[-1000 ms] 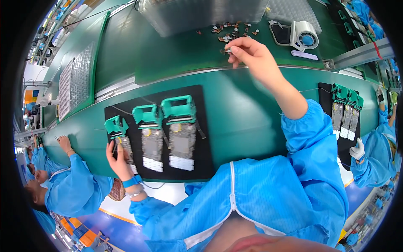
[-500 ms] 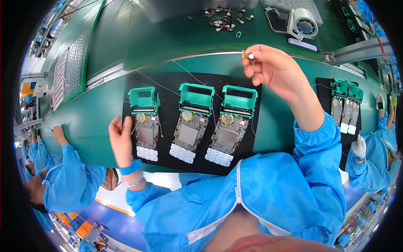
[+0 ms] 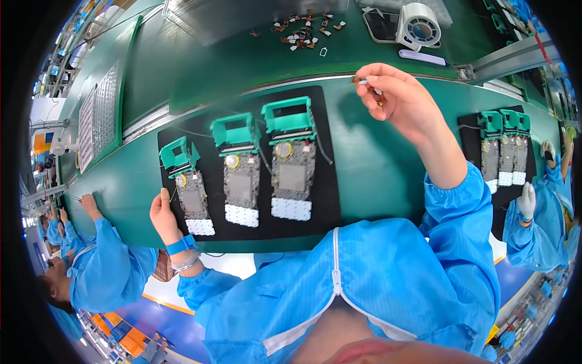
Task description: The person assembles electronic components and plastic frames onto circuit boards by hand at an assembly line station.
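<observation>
My left hand (image 3: 164, 213) pinches the left edge of a black mat (image 3: 327, 182), its fingertips partly hidden. Three grey circuit boards lie on the mat: a left one (image 3: 193, 199), a middle one (image 3: 240, 185) and a right one (image 3: 292, 176). Each has a green plastic frame at its far end, such as the right frame (image 3: 288, 121), a round yellow-rimmed part and a white near end. Raised over the bench to the right, my right hand (image 3: 397, 100) holds small brown-and-white flex pieces (image 3: 357, 80), one at the fingertips and more under the curled fingers.
Several loose flex pieces (image 3: 306, 33) lie scattered on the far green surface. Beside them are a small white fan (image 3: 421, 29) and a pale purple bar (image 3: 422, 57). Clear trays (image 3: 106, 109) stand at left. Co-workers sit on both sides; another mat with boards (image 3: 506, 151) lies right.
The black mat with its three boards has slid left and turned slightly. My left hand has closed at the mat's edge. My right hand stays raised with the flex pieces.
</observation>
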Demonstrator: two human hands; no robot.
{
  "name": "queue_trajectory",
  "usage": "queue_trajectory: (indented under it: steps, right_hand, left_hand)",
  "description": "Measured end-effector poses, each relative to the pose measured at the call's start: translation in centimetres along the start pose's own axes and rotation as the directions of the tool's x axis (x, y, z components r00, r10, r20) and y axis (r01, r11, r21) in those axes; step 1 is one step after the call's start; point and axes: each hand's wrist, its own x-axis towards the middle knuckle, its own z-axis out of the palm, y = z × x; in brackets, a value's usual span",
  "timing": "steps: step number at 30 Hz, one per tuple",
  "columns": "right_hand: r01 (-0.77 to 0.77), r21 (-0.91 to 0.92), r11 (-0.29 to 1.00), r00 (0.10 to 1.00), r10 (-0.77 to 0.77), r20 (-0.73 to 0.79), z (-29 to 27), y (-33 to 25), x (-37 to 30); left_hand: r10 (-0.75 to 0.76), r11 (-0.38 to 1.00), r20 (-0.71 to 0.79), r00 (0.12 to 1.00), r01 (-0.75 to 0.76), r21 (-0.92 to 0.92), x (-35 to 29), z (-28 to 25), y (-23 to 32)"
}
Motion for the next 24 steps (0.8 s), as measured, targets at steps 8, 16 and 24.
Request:
queue_trajectory:
  steps: [8, 16, 24]
  right_hand:
    - [0.038, -0.062, 0.997, 0.996, -0.033, 0.085, 12.5, 4.6, 2.8]
    - [0.091, -0.163, 0.982, 0.976, -0.055, 0.212, 20.7, 7.9, 6.0]
    - [0.076, -0.091, 0.993, 0.962, -0.049, 0.270, 24.0, 10.2, 6.9]
  left_hand:
    - [0.159, 0.952, 0.224, 0.962, -0.210, 0.225, -0.4, 0.5, 0.7]
    - [0.520, 0.669, 0.364, 0.773, -0.634, 0.388, 0.2, 0.7, 4.2]
    - [0.209, 0.801, 0.570, 0.795, -0.473, 0.366, -1.2, 3.6, 6.7]
